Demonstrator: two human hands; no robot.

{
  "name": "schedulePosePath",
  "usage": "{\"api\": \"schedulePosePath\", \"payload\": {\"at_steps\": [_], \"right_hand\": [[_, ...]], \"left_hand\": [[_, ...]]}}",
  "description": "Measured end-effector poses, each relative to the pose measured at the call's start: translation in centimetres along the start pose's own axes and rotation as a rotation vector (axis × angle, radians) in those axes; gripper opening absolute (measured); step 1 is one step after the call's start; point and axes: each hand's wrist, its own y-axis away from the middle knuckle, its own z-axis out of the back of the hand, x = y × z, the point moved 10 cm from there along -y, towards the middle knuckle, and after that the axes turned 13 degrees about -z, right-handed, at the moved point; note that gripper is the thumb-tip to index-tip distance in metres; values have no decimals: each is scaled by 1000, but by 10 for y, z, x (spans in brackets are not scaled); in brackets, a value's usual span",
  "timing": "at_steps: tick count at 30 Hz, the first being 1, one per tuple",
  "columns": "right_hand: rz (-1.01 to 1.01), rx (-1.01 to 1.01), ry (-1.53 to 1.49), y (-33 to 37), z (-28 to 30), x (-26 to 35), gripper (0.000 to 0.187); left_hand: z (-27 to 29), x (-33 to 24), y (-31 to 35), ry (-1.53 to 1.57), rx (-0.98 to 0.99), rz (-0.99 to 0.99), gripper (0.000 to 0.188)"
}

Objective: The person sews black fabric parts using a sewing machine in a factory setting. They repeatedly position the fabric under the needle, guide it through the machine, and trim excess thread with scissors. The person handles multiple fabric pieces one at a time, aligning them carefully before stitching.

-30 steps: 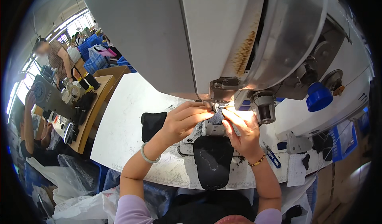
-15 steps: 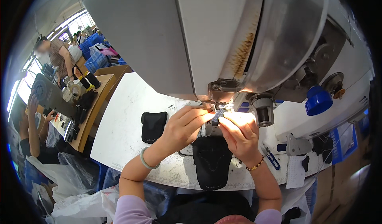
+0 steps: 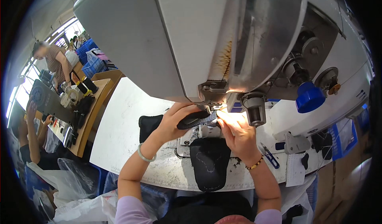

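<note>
My left hand (image 3: 174, 122) is closed around a dark fabric piece with a grey woven strip (image 3: 199, 121) along its edge. It holds the piece beside the needle area of a large white sewing machine (image 3: 199, 37). My right hand (image 3: 240, 136) pinches the strip's right end, close under the lit machine head. Below the hands, near the front edge of the table, lies a black padded fabric piece (image 3: 210, 164) with light stitch lines. Another black padded piece (image 3: 149, 127) rests to the left, partly hidden behind my left wrist.
Blue-handled thread snips (image 3: 270, 157) and a sheet of paper (image 3: 295, 170) lie on the white table (image 3: 119, 140) at the right. A blue knob (image 3: 309, 97) juts from the machine. Plastic bags (image 3: 85, 204) hang at the near left. Two people work at another bench (image 3: 93, 108) beyond.
The dark fabric piece has turned up into view in my left hand, its strip now slanting leftward. My left hand has shifted slightly left; the right keeps its pinch near the needle.
</note>
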Motion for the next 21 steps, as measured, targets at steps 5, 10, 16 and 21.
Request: {"api": "schedulePosePath", "payload": {"at_steps": [5, 10, 16, 21], "right_hand": [[-45, 18, -42, 1, 1, -10, 24], [92, -104, 43, 9, 8, 4, 27], [272, -136, 77, 24, 4, 33, 34], [279, -79, 88, 25, 1, 41, 33]], "left_hand": [[-4, -26, -9, 50, 154, -228, 56], [-5, -37, -13, -11, 200, -195, 56], [-5, -43, -13, -59, 218, -180, 60], [-9, -57, -18, -148, 215, -165, 53]]}}
